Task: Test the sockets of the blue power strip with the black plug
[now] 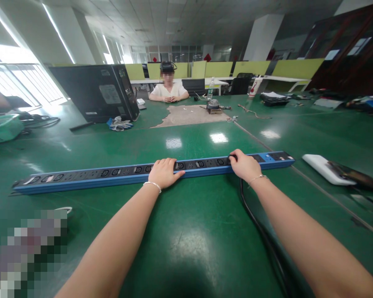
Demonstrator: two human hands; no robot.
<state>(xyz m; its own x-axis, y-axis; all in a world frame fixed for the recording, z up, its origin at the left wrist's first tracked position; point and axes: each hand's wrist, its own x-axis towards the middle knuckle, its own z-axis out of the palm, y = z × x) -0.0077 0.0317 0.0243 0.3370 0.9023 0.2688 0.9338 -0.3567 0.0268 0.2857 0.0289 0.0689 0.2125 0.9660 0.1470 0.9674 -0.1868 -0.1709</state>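
A long blue power strip (93,180) with black sockets along its top lies across the green table in front of me. My left hand (164,172) grips it near the middle, fingers over the top and thumb out along the near side. Further right, my right hand (244,164) is closed on a black plug (233,157) at one of the sockets. The hand mostly hides the plug, and I cannot tell how deep it sits. A black power cable (253,216) comes out below that hand and runs down towards me over the table.
A white box-shaped device (325,167) and a dark object (357,174) lie to the right. On the left are a blurred-out item (27,248), a green basket (3,128), a black computer case (102,95) and gloves (119,123). A person (168,89) sits opposite.
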